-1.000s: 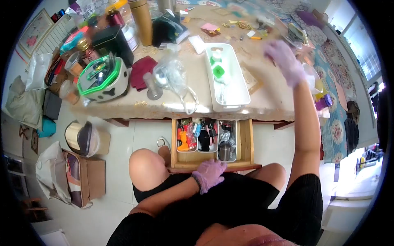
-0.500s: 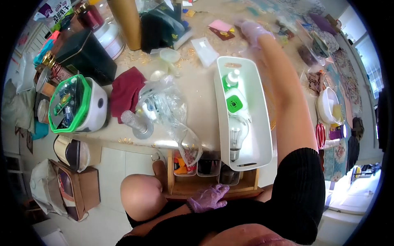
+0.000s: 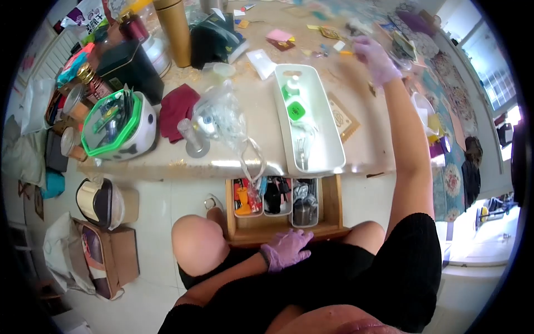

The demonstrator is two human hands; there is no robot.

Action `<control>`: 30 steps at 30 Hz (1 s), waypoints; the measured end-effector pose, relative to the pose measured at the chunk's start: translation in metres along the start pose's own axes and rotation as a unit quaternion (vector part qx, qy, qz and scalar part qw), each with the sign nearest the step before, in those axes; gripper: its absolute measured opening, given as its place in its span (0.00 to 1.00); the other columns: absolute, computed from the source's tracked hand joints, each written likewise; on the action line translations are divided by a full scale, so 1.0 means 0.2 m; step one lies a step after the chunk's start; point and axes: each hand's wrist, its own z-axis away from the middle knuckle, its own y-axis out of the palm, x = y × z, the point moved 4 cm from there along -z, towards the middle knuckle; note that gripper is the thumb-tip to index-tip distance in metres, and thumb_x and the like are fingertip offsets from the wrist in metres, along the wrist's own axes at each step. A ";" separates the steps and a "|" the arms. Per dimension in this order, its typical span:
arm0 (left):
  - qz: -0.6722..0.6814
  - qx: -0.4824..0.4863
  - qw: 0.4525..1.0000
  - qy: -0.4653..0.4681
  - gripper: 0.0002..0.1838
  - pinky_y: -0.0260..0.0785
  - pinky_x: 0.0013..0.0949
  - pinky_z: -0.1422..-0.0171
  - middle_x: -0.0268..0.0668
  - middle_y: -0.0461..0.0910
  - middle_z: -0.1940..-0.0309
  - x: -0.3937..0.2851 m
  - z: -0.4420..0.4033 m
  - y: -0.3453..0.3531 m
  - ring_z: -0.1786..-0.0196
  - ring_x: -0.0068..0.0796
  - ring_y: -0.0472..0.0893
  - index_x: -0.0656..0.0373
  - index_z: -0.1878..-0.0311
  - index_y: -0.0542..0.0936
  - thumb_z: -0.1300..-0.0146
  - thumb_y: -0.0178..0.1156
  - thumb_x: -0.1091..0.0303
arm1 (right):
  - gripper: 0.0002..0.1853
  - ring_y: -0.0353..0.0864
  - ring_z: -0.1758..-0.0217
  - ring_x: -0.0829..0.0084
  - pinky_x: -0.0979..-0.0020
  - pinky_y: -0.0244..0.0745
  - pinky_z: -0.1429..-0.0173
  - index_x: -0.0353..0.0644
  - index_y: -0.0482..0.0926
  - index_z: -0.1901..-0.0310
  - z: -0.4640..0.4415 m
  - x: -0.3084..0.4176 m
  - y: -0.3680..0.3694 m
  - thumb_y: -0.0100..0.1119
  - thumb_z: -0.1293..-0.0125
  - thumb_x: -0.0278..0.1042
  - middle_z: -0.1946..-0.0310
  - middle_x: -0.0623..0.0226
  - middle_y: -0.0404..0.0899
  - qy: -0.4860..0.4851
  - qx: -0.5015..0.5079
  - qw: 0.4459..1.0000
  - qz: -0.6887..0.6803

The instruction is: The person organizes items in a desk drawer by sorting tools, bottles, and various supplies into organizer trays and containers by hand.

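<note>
My right hand (image 3: 376,60), in a thin purple glove, is stretched out over the far right of the table. Its fingers are loosely apart, and I see nothing held in them. Just left of its fingertips lies a small orange stick (image 3: 346,53). My left hand (image 3: 287,249), gloved the same way, rests with fingers spread beside the front of an open wooden drawer (image 3: 332,203). Between my arms a long white bin (image 3: 325,142) stands on the table. Inside it are a bottle with a green label (image 3: 290,91), a green-topped container (image 3: 296,111) and a light bulb (image 3: 302,147).
Clear plastic bags (image 3: 222,114), a maroon cloth (image 3: 178,108) and a green-rimmed tub (image 3: 142,131) occupy the left side. A tan bottle (image 3: 174,33) stands farther back. Small trays (image 3: 257,210) of odds and ends fill the drawer. A brown patterned square (image 3: 344,117) lies right of the bin.
My right hand has moved right and lifted from the small items at the back. The view has shifted, showing more of the drawer. My left hand stays by the drawer front.
</note>
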 end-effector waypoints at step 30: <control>-0.171 -0.093 0.980 0.039 0.24 0.74 0.49 0.48 0.50 0.78 0.55 -0.04 -0.14 0.14 0.52 0.54 0.79 0.62 0.47 0.73 0.40 0.62 0.55 | 0.11 0.71 0.78 0.83 0.81 0.65 0.78 0.42 0.76 0.59 0.65 -0.23 -0.05 0.58 0.29 0.42 0.69 0.66 0.83 0.155 -0.033 0.973 -0.169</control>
